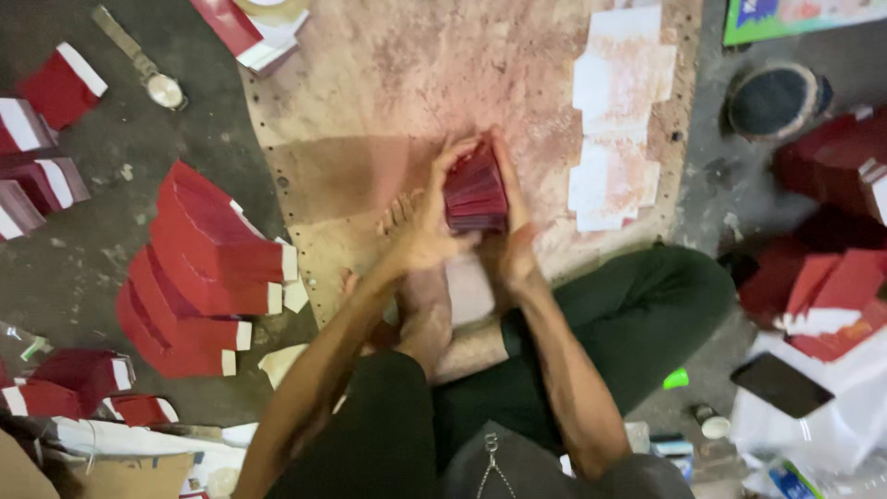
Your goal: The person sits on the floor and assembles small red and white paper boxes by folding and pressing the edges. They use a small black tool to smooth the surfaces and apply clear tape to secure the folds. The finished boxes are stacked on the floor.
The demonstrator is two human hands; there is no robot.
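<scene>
Hands (476,217) around one card stack (475,192), seemingly.

Both forearms reach forward and converge. The left hand (427,226) and right hand (511,222) face each other, palms inward, fingers curled, clamped on the red stack (475,189) between them.

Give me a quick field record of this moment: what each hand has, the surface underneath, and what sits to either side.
left hand: left hand grips the near side of the red card stack
right hand: right hand clasps the stack's far side
stack state: held on edge between both palms, above the board
surface: stained board on the floor
left side: fanned piles of red folded cartons
right side: row of white cut-outs on the board
also: wristwatch upper left; dark phone lower right
</scene>
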